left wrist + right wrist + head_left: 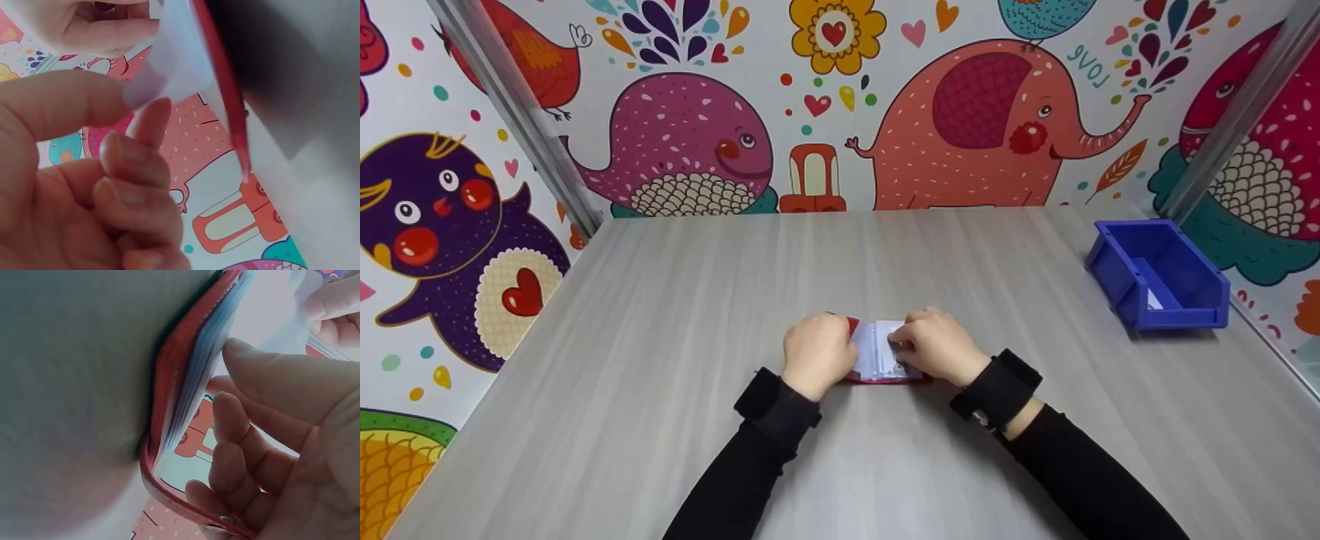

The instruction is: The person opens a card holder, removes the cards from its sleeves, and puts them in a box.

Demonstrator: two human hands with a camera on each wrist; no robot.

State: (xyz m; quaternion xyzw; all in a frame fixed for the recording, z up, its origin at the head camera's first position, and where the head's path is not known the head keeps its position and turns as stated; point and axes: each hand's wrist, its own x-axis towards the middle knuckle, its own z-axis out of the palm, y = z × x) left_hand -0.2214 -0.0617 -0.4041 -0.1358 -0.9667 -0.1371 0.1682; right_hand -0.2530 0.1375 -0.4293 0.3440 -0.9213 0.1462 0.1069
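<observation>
A small red card holder (pixel 886 381) lies spread on the table between both hands, its clear plastic sleeves showing. My left hand (pixel 819 352) is on its left half. In the left wrist view, thumb and index finger pinch a translucent sleeve (pixel 185 56) beside the red cover (pixel 228 95). At the right half, my right hand (pixel 945 346) has its thumb and fingers at a white printed card (pixel 887 349). The right wrist view shows that thumb on the edge of the stacked sleeves (pixel 197 377), other fingers curled below. A red strap (pixel 174 502) with a metal snap passes by those fingers.
A blue plastic bin (pixel 1159 281) with something white inside stands at the table's right side. The pale wood-grain table (pixel 675 300) is bordered by walls (pixel 825 112) printed with cartoon animals. Metal posts (pixel 517 112) rise at the back corners.
</observation>
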